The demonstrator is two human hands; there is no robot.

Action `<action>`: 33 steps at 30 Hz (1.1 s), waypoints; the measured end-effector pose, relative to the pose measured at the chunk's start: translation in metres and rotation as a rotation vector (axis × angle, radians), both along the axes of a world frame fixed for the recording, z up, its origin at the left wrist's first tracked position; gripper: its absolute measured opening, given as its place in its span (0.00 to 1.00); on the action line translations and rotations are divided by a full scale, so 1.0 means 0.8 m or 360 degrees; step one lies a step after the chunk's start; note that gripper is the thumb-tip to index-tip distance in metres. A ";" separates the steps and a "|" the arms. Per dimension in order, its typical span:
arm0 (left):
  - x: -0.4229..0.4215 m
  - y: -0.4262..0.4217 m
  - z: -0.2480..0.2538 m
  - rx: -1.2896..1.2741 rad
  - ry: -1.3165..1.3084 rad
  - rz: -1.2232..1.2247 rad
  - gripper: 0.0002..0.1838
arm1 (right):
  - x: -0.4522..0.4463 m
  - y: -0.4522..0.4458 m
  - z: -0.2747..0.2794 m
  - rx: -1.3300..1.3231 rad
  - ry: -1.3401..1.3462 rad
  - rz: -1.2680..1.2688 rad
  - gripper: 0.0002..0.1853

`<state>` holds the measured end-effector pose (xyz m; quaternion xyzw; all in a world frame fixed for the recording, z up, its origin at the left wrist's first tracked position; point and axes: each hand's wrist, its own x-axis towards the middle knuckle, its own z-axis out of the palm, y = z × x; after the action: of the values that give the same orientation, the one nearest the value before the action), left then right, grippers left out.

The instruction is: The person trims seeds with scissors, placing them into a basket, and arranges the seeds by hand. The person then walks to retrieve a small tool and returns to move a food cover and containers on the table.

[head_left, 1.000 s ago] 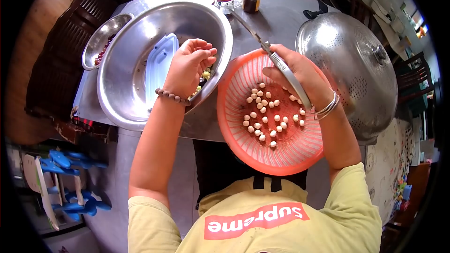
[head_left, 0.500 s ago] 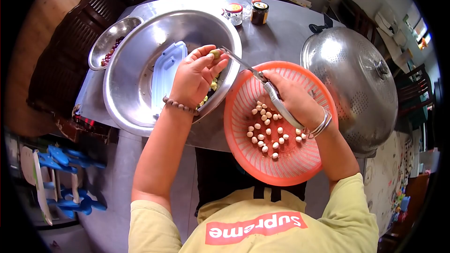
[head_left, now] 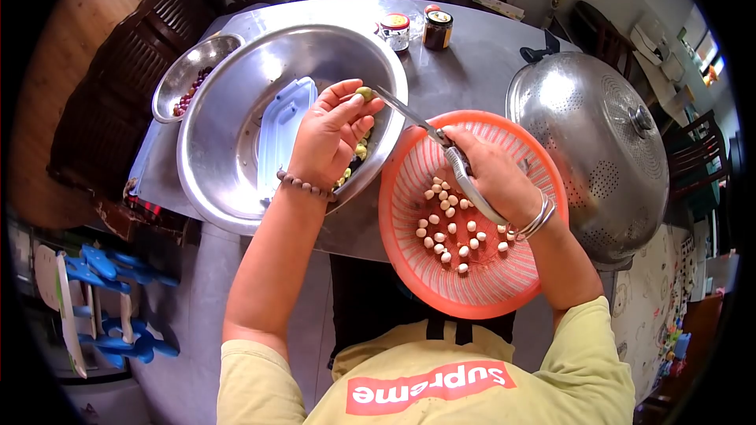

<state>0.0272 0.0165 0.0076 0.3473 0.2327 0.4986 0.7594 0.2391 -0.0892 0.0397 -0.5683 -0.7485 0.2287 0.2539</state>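
Note:
Over the right side of a large steel basin (head_left: pixel 206 181), my left hand (head_left: pixel 329 130) pinches a small green nut (head_left: pixel 365 93) between thumb and finger. My right hand (head_left: pixel 504 177) grips metal scissors (head_left: pixel 465 173), whose blades reach left so that the tips meet the nut. Below my right hand is an orange plastic colander (head_left: pixel 409 279) holding several white round kernels (head_left: pixel 461 267). Inside the basin lie a pale blue plastic container (head_left: pixel 281 126) and, partly behind my left hand, several green pieces (head_left: pixel 362 149).
A smaller steel bowl (head_left: pixel 169 83) with red fruit stands at the left. Two jars (head_left: pixel 396 33) (head_left: pixel 438 30) stand at the table's back. A large perforated steel lid (head_left: pixel 587 149) is on the right. Dark wooden chairs surround the table (head_left: pixel 472 71).
My left hand has come up out of the basin with the green nut in its fingertips. The scissors' tips have come to the nut. The view has shifted slightly.

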 end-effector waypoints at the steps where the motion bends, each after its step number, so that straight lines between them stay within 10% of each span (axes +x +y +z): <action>1: 0.000 0.000 0.000 0.0023 -0.0045 -0.0003 0.08 | -0.002 -0.001 0.003 -0.0028 -0.0008 -0.0011 0.24; 33: -0.006 0.004 -0.004 0.0181 -0.0242 -0.0173 0.05 | -0.010 0.010 -0.013 0.0276 0.0143 0.0067 0.19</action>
<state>0.0227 0.0199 0.0045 0.3633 0.1266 0.4940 0.7797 0.2315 -0.0810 0.0293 -0.5174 -0.7652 0.1936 0.3306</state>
